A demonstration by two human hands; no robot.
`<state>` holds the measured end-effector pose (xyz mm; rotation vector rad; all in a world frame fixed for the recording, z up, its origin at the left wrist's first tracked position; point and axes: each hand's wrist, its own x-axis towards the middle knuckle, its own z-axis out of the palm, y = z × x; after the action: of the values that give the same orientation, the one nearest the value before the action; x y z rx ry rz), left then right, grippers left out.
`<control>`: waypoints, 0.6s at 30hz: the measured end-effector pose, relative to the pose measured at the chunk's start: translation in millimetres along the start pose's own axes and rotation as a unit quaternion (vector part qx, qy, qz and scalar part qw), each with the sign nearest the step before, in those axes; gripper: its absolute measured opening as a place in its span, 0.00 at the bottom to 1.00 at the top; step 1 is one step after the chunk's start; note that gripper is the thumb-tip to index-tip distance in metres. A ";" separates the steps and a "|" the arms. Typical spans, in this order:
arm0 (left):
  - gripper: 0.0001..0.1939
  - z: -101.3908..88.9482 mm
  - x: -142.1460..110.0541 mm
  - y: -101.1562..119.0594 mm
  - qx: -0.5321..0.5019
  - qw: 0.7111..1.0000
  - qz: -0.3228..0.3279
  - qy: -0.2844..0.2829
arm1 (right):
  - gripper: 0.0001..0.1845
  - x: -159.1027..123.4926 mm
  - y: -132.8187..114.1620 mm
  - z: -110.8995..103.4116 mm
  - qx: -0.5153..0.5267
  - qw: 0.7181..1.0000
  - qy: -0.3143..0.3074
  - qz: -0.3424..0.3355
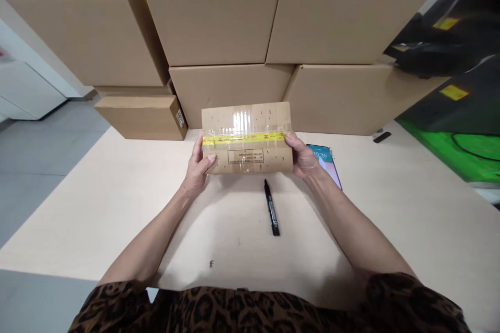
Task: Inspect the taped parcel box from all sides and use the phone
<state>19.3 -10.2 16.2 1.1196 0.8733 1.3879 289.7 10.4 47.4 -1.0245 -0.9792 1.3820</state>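
Between my two hands is a small brown cardboard box point(246, 120), raised off the table with its printed face tilted toward me. Yellow tape with red print runs across it, over shiny clear tape, and a printed rectangle sits below. My left hand point(198, 166) grips its left end, thumb on the front face. At the right end my right hand point(302, 155) is closed on the box, its thumb near the tape. A black marker pen point(272, 208), capped, lies on the table below the box. Beside my right wrist rests a phone point(326, 164) with its screen lit.
Large cardboard boxes point(219, 10) are stacked along the back of the pale table point(78, 208). A smaller closed box point(144, 114) stands at the back left. Toward the back right lies a small black object point(382, 137). Black plastic and a green surface point(449, 145) are beyond the right edge.
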 end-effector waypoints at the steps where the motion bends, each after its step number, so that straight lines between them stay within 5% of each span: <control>1: 0.44 -0.3 -0.4 -1.5 -0.010 1.000 -0.003 -0.002 | 0.41 -2.5 -1.0 -0.2 0.008 1.000 -0.001 -0.001; 7: 0.43 -5.2 -0.9 4.1 -0.053 0.992 -0.100 -0.057 | 0.63 -10.3 -5.3 -5.2 -0.087 0.985 -0.108 -0.102; 11: 0.47 -13.3 1.7 13.1 -0.021 0.995 -0.072 -0.062 | 0.73 -12.4 -8.9 -14.6 -0.165 0.960 -0.189 -0.122; 15: 0.46 -25.3 7.9 19.4 0.063 0.994 -0.053 -0.076 | 0.78 -11.5 -6.9 -18.8 -0.263 0.931 -0.174 -0.183; 18: 0.46 -34.1 13.2 25.7 0.048 0.991 -0.076 -0.103 | 0.80 -6.1 0.0 -18.8 -0.358 0.880 -0.128 -0.285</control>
<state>-20.2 2.3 33.0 1.2195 0.8641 1.0933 307.8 4.4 42.4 -0.9560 -1.9016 0.6562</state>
